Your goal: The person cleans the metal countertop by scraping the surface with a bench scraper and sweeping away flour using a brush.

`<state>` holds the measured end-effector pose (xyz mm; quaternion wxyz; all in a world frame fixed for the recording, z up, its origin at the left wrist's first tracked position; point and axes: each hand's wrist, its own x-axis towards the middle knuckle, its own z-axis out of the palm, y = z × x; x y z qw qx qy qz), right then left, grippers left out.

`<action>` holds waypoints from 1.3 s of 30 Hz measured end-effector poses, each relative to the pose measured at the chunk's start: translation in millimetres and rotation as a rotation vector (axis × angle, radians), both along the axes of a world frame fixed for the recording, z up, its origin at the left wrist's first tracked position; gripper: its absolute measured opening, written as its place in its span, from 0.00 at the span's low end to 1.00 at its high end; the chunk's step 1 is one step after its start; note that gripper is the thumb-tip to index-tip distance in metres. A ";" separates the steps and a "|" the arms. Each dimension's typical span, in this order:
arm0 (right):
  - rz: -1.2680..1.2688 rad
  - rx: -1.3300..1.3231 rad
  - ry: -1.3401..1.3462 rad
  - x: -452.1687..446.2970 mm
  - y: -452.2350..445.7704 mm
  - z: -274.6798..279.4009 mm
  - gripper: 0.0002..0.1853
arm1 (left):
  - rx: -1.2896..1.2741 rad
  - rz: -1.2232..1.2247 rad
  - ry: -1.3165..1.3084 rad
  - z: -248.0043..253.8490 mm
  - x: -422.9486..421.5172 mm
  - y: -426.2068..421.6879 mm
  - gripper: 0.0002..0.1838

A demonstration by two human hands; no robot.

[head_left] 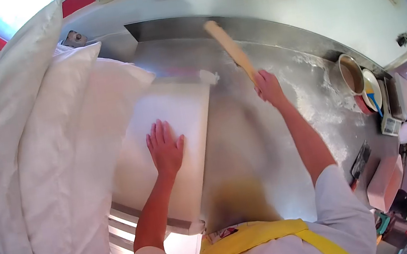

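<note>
My left hand [166,148] lies with its fingers spread on a pale, flat sheet or board [180,109] at the left of the metal worktop [236,138]. Nothing is held in it. In my right hand [268,87] is one end of a long wooden stick [230,47], raised over the worktop and slanting up to the left. White powder [311,105] is smeared over the metal to the right of that hand.
Large white sacks or cushions [56,164] stand along the left. At the right are a metal pot [351,74], a white bowl [372,88] with a blue-handled tool, a scraper [360,160] and a pink bin [386,183]. A raised metal edge [262,26] runs behind.
</note>
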<state>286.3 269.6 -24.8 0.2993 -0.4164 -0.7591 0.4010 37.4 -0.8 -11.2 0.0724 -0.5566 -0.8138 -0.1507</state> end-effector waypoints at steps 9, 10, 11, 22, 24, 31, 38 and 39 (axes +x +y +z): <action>0.267 -0.605 -0.039 -181.0 113.3 -15.2 0.18 | -0.051 0.001 -0.020 7.8 -0.5 10.5 0.31; 0.215 -0.592 -0.072 -183.6 117.1 -25.1 0.18 | -0.055 -0.002 -0.010 8.3 -0.1 11.1 0.31; 0.162 -0.581 -0.110 -182.5 117.0 -34.5 0.18 | -0.060 -0.005 -0.005 8.0 1.1 9.2 0.31; -0.423 -0.733 0.199 144.9 43.1 -43.8 0.17 | 0.007 -0.016 -0.012 4.0 1.9 2.0 0.31; -0.412 -0.862 0.373 165.1 28.2 -20.0 0.16 | 0.003 -0.008 -0.016 3.4 1.5 1.7 0.31; 0.084 -0.783 0.287 8.3 48.0 39.0 0.15 | -0.023 -0.009 -0.040 5.9 1.1 3.5 0.31; 0.449 -1.230 0.095 -184.0 106.4 -29.3 0.15 | -0.036 -0.017 -0.060 10.4 -1.1 9.8 0.31; 0.428 -1.252 0.089 -182.8 104.3 -35.4 0.16 | -0.037 -0.014 -0.050 10.3 -2.1 10.8 0.31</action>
